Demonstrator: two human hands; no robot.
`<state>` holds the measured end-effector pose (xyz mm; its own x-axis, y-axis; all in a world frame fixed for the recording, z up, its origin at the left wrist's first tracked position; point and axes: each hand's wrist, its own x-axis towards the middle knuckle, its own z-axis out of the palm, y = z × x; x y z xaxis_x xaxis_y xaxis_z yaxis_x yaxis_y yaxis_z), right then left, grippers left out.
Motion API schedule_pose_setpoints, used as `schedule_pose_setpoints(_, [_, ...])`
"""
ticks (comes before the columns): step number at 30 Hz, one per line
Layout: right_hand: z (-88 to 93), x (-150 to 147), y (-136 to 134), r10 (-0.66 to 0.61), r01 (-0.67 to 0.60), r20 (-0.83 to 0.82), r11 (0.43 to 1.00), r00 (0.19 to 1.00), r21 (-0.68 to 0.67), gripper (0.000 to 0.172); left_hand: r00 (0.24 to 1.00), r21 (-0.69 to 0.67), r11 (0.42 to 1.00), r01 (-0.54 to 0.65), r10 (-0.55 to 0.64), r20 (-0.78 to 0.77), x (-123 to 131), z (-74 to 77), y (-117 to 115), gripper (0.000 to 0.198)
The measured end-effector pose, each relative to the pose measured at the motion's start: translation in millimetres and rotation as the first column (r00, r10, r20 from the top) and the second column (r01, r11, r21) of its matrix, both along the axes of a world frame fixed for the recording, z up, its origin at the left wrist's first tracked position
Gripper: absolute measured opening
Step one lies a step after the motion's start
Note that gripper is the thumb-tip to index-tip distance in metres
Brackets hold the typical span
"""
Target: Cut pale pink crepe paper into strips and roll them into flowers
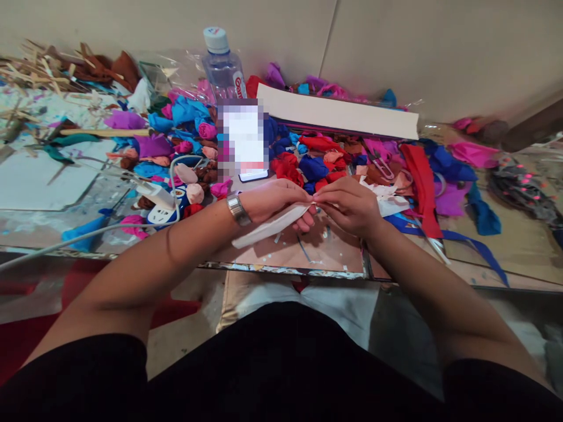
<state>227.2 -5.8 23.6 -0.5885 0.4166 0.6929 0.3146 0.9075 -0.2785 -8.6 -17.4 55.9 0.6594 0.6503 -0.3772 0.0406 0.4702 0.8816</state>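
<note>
A strip of white crepe paper runs from between my two hands, its loose end hanging down to the left over the table edge. My left hand, with a metal watch at the wrist, grips the strip near its upper end. Meeting it there, my right hand pinches the same end with thumb and fingertips. Exactly how the paper is folded between the fingers is hidden. Just beyond my hands lie red crumpled paper and blue crumpled paper.
A lit phone leans before a plastic bottle. White cable and a power strip lie left. Small scissors, a red strip and a blue ribbon lie right. A long cream board stands behind.
</note>
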Motion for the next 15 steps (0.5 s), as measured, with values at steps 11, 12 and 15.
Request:
schedule_pose_setpoints(11, [-8.1, -2.7, -2.0, -0.155, 0.185, 0.162, 0.964, 0.975, -0.192, 0.023, 0.87, 0.762, 0.591, 0.265, 0.194, -0.453, -1.2, -17.0, 7.9, 0.034])
schedule_pose_setpoints(12, [-9.3, -3.0, -2.3, -0.16, 0.192, 0.165, 0.96, 0.973, -0.203, 0.023, 0.832, 0.796, 0.525, 0.303, 0.262, -0.49, -0.1, -17.3, 6.8, 0.035])
schedule_pose_setpoints(15, [-10.7, -4.3, -3.2, -0.164, 0.203, 0.177, 0.95, 0.971, -0.236, 0.022, 0.746, 0.85, 0.358, 0.387, 0.42, -0.517, 2.5, -20.2, 3.0, 0.038])
